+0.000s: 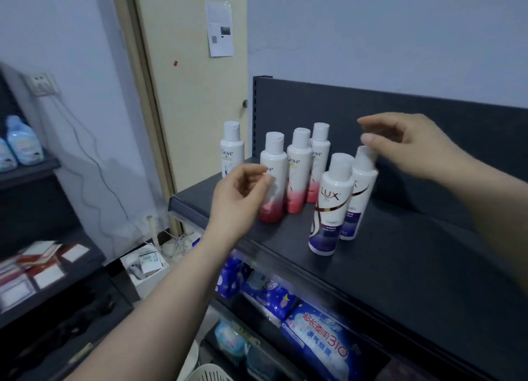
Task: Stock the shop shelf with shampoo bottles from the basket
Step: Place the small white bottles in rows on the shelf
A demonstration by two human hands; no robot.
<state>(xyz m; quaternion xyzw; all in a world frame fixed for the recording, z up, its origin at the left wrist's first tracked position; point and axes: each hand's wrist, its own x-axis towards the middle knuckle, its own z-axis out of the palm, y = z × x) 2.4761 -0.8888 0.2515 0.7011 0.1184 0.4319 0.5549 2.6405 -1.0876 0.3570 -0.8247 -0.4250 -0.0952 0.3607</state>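
Head view: basket [210, 373] cut off at btm edge, contents unseen; rear Lux bottle [361, 186] partly hidden behind front Lux bottle [331, 206]; both upright on shelf [414, 260] w/ four Dove bottles [298, 169]; left hand [238, 192] loosely curled, empty; right hand [411, 143] blurred, fingers apart above rear cap.

This is a small shop; a dark metal shelf [400, 266] with a tall back board holds shampoo bottles [273, 177] standing in rows, many of the same kind, with their names facing out; the space under it is full of blue packs [314, 335] side by side; at the left another dark rack [28, 169] holds blue bottles [21, 143] and small flat boxes [43, 266]; a white basket [208, 373] sits down low.
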